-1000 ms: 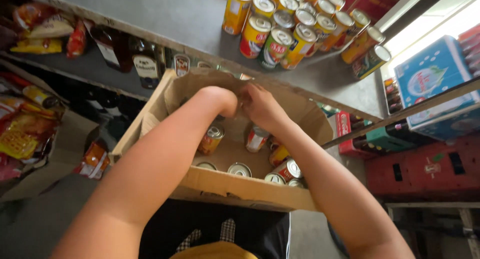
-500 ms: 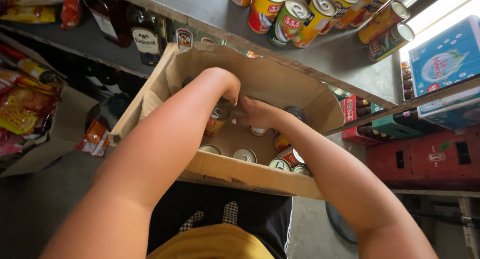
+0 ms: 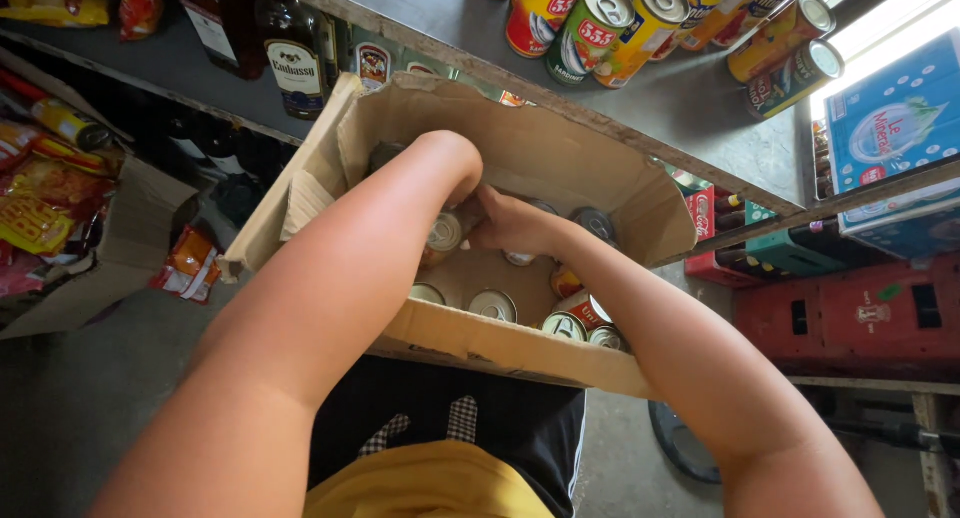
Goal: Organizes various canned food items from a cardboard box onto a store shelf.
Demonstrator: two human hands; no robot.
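Both hands are reaching down into an open cardboard box (image 3: 560,168) in the middle of the frame. The left hand (image 3: 455,183) is curling over a can (image 3: 442,234) lying tilted inside the box; the wrist is hiding the fingers, so I cannot tell whether its grip is closing on that can or only resting on it. The right hand (image 3: 515,223) is lying just beside it, touching the left; whether its grip is holding anything I cannot tell.

More cans (image 3: 495,305) are standing upright along the near wall of the box. A risk, as I judge it: the box seems to be resting against the person's body below the shelf (image 3: 690,108), so a pull on 1 can could be tipping it, and the tilted can could be slipping from a partial hold.

At the upper middle, tall cans in red, green, yellow and orange (image 3: 600,28) are crowding the shelf. At upper left, dark bottles with pale labels (image 3: 290,63) are standing. At far left, yellow and red snack packets (image 3: 40,208) are lying. At right, a blue carton (image 3: 895,118) is sitting above red crates (image 3: 860,318).
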